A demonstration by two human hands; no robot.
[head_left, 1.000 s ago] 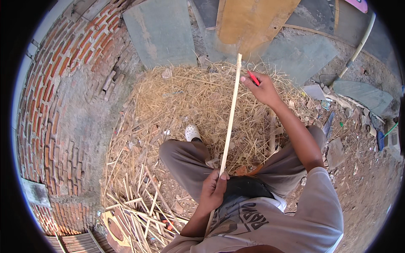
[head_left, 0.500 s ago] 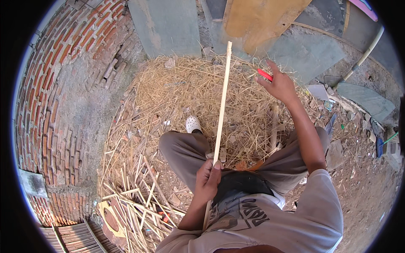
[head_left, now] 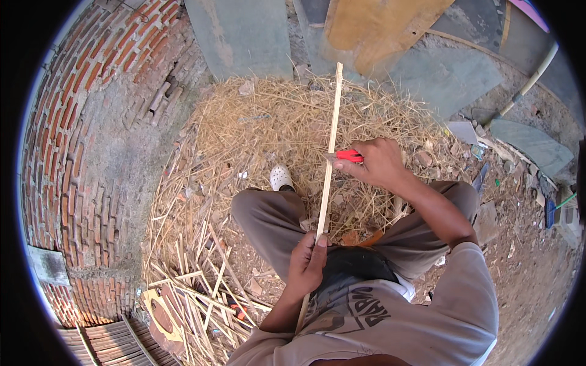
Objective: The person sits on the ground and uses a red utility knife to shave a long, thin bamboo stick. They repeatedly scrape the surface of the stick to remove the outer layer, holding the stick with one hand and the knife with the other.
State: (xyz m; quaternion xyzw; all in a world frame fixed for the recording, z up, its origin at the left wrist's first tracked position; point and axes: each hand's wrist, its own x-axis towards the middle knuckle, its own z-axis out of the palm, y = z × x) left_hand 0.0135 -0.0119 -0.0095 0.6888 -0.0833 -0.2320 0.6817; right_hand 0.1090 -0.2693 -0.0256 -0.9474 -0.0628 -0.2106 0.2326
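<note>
My left hand (head_left: 307, 263) is closed around the lower part of a long pale bamboo strip (head_left: 334, 113), thumb lying along it. The strip points up and away from my lap, and its lower end passes under my left forearm. In my right hand (head_left: 381, 162) is a red-handled knife (head_left: 349, 155), fingers wrapped round the handle. Its short blade lies at the strip about midway along, apparently touching it; the exact contact is too small to make out.
Thin shavings (head_left: 268, 116) cover the ground ahead, around my white shoe (head_left: 280, 177). A pile of cut strips (head_left: 207, 305) lies at lower left. A brick wall (head_left: 67, 177) rises on the left. Grey boards (head_left: 244, 43) and a brown sheet (head_left: 360, 36) stand at the back.
My right hand has come down and left with the knife, from beyond the strip's right side to its middle. The strip has tilted slightly to the right in my left hand.
</note>
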